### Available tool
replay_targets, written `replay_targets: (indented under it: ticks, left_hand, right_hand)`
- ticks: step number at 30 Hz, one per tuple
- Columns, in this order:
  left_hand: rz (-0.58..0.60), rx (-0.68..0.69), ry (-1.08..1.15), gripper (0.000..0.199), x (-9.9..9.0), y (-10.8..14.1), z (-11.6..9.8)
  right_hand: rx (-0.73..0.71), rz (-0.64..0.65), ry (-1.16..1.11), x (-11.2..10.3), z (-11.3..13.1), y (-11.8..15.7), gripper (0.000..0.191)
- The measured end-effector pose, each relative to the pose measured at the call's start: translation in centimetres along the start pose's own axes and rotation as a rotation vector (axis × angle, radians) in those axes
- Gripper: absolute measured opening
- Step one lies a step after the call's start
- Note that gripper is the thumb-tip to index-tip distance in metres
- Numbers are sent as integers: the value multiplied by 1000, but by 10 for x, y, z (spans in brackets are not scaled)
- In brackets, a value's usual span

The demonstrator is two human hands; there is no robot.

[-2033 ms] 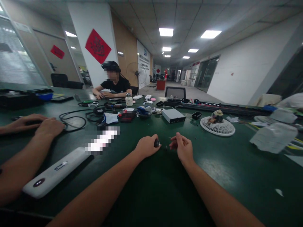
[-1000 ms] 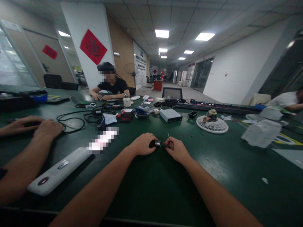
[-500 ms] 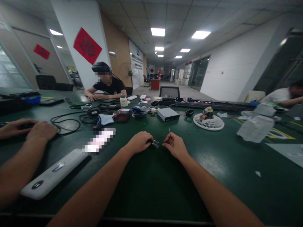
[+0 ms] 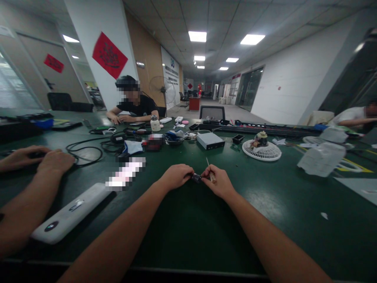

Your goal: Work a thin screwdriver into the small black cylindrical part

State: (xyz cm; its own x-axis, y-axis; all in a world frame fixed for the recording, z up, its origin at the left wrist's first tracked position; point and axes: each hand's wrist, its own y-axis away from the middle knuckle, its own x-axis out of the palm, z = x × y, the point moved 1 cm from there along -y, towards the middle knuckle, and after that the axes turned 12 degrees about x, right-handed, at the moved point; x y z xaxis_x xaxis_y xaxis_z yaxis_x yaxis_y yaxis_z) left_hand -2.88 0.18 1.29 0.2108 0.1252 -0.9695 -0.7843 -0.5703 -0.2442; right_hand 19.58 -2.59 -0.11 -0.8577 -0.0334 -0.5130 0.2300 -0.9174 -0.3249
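Observation:
My left hand (image 4: 177,177) is closed on a small dark cylindrical part (image 4: 196,178), holding it just above or on the green table; its fine details are too small to make out. Close by on the right, my right hand (image 4: 220,181) has its fingertips at the other end of that part. Tucked in the same right hand is a small screwdriver (image 4: 212,177) with a clear amber handle, its thin shaft pointing up and away from me.
A grey metal box (image 4: 210,140) stands beyond my hands, with a white fan grille (image 4: 261,151) carrying a motor to its right. Left lies a long white device (image 4: 70,212), beside a co-worker's hands (image 4: 54,161). Black cables (image 4: 85,155) coil behind. Clear plastic packaging (image 4: 321,159) sits right.
My hands have come closer together. The right fingertips, apart from the dark part before, now meet its right end. The view has shifted slightly.

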Motion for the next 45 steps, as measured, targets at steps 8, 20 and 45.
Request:
replay_targets:
  ticks: [8,20,45]
  left_hand:
    - [-23,29,6,18,1,-4,-8]
    - [-70,46,-10,18,3,-4,-8]
    - [-160,-100,61,27,8,0,5]
  right_hand:
    - [26,-55,-13,-2,-5,-4,19]
    - [63,-54,56,1,-8,-3,11]
    - [209,-126,-483,5,-7,-7,61]
